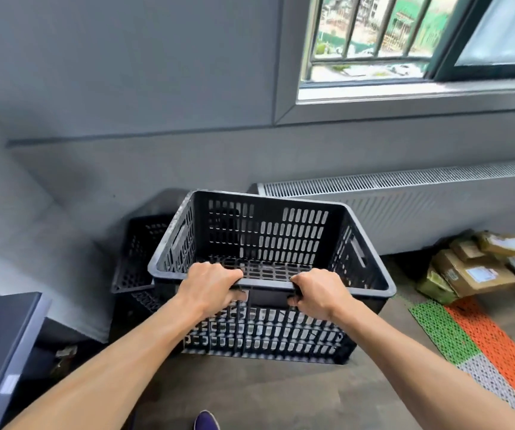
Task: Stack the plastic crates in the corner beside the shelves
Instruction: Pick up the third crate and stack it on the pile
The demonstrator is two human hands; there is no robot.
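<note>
I hold an empty black slotted plastic crate [268,240] in front of me, above the floor. My left hand [211,287] and my right hand [316,294] both grip its near rim, fingers curled through the handle slot. Behind it to the left, a second black crate [140,252] stands in the corner against the grey wall, partly hidden by the held crate. A dark shelf unit [0,346] shows at the lower left edge.
A white radiator [420,209] runs along the wall under the window. Cardboard parcels [470,268] lie on the floor at the right, beside green, orange and grey perforated mats [479,339]. My shoe tip [206,421] shows at the bottom.
</note>
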